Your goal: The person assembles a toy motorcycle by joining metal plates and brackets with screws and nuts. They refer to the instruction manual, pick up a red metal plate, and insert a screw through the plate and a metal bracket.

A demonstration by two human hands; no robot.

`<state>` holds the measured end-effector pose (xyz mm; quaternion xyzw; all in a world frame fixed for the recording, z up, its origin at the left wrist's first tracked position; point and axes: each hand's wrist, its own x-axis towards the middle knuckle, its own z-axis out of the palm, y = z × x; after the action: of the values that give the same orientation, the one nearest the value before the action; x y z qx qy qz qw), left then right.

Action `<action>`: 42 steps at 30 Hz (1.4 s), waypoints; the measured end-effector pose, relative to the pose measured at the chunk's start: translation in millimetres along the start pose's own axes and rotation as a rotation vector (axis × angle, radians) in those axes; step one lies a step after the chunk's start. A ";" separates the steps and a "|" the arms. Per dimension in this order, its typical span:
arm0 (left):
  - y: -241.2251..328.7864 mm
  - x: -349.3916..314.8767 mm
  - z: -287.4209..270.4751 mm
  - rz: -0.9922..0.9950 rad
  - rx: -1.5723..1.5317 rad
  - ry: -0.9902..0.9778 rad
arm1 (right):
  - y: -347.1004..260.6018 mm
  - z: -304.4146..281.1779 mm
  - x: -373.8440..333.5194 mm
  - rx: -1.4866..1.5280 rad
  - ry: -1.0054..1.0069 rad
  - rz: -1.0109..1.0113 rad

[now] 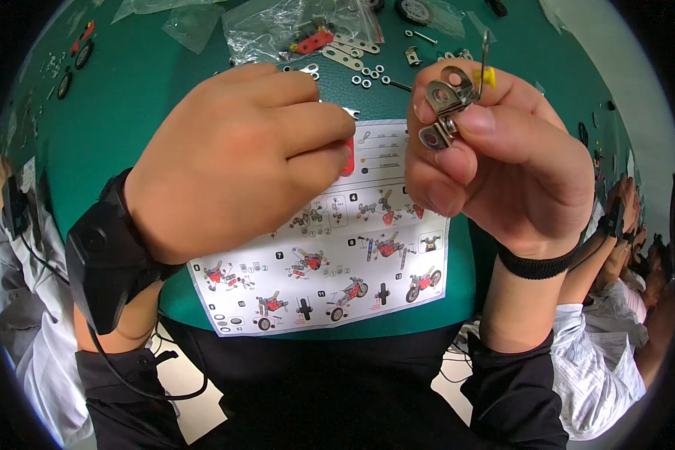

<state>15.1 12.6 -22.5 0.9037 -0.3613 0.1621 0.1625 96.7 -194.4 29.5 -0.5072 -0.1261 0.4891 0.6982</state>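
Note:
My right hand (502, 154) is raised over the right edge of the sheet, closed on a small assembly of bent metal brackets (444, 96) with round holes. A yellow piece (486, 77) and a thin upright metal strip show at its far side. My left hand (236, 154), back turned up, has its fingers curled over the sheet's upper part. A red metal piece (348, 159) sticks out at its fingertips; most of it is hidden. Beneath both hands lies the printed instruction sheet (330, 259), with step drawings of a toy motorcycle.
Beyond my hands, a clear plastic bag (266, 34) lies near a red perforated strip (313, 42), metal strips (343, 58), several nuts (366, 73) and a bolt (425, 37). A black wheel (413, 10) is at the far edge. Other people sit along the green table (150, 82) on both sides.

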 end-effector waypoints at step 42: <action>2.1 5.3 1.1 -0.079 -0.164 -0.102 | -1.6 3.9 1.4 -0.049 0.050 -0.021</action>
<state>17.5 7.5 -21.0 0.9081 -0.3451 0.0793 0.2234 95.7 -191.0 32.2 -0.5352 -0.1257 0.4658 0.6934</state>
